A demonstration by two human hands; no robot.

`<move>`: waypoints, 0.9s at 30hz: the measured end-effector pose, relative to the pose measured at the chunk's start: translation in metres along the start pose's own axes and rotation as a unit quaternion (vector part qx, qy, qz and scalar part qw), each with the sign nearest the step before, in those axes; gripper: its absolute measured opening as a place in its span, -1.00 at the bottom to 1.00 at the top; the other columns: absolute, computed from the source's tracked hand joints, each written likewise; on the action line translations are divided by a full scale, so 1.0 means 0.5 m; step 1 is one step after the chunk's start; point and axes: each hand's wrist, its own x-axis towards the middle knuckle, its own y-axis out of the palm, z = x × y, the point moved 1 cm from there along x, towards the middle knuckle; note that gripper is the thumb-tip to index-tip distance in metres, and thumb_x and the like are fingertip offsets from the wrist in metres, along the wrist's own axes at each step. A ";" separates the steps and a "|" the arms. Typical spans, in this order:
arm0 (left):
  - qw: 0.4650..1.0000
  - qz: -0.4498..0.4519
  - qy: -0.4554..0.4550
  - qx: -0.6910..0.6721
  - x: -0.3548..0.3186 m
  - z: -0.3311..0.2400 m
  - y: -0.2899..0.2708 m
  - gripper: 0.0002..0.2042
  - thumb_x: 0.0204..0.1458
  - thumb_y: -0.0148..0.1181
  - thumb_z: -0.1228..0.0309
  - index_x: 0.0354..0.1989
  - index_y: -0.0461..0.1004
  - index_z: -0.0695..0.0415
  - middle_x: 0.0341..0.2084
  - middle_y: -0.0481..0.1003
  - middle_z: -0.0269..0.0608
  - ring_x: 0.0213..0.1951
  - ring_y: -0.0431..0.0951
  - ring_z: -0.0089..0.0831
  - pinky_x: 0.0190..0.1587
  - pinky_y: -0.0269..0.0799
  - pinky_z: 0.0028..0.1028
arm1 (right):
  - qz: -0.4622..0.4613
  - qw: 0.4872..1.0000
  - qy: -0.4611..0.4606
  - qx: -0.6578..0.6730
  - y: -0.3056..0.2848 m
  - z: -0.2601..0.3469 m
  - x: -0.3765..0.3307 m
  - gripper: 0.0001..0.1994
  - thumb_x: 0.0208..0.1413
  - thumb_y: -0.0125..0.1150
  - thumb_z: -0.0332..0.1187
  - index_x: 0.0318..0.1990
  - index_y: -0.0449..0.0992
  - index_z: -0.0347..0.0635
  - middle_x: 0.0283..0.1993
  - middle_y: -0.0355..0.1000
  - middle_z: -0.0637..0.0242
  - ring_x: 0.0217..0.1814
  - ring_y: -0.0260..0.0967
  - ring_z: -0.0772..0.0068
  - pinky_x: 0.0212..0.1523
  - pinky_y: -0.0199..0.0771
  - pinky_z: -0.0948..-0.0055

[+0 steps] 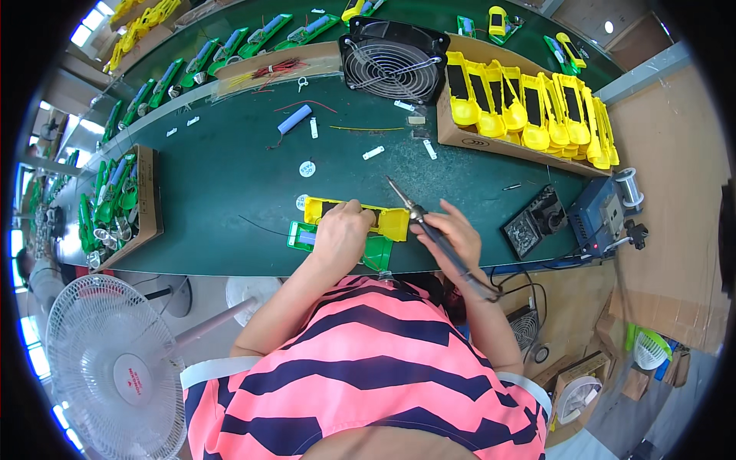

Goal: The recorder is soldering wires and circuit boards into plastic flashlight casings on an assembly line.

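Note:
My left hand is closed on a yellow plastic casing near the table's front edge; its palm hides the middle of the casing. Partly under it lies a green casing with a blue battery cell, and a thin dark wire runs out to the left. My right hand grips a soldering iron by its dark handle, its index finger lifted. The iron's tip points up and left, above the table and apart from the casing. What the left fingertips pinch is hidden.
A cardboard box of yellow casings stands at the far right, beside a black metal fan. An iron stand and blue soldering station sit at right. A loose blue battery lies farther back. Green casings fill a box at left.

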 end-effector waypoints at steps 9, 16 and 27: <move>0.999 0.051 -0.008 -0.011 0.018 0.010 -0.005 -0.92 -0.22 0.04 0.51 -0.61 0.47 0.19 -0.63 0.38 -0.11 -0.51 0.45 -0.17 -0.42 0.35 -0.29 | 0.009 0.897 0.329 0.295 -0.031 -0.023 0.003 -0.84 -0.06 0.15 -0.50 -0.32 0.38 -0.37 -0.49 0.41 0.23 -0.51 0.40 0.54 -0.51 0.43 0.63; 0.999 0.050 -0.010 -0.012 0.019 0.007 -0.011 -0.92 -0.21 0.04 0.51 -0.60 0.46 0.20 -0.61 0.39 -0.10 -0.50 0.45 -0.16 -0.41 0.36 -0.30 | 0.041 0.890 0.347 0.293 -0.008 -0.038 0.000 -0.84 -0.07 0.15 -0.49 -0.32 0.39 -0.37 -0.49 0.40 0.25 -0.53 0.38 0.55 -0.52 0.40 0.65; 0.998 0.057 -0.008 -0.014 0.021 0.011 -0.007 -0.92 -0.22 0.04 0.50 -0.61 0.48 0.19 -0.61 0.39 -0.09 -0.52 0.45 -0.15 -0.43 0.36 -0.29 | 0.002 0.879 0.356 0.318 -0.002 -0.035 -0.013 -0.82 -0.08 0.18 -0.47 -0.33 0.40 -0.39 -0.46 0.41 0.25 -0.52 0.39 0.58 -0.54 0.38 0.67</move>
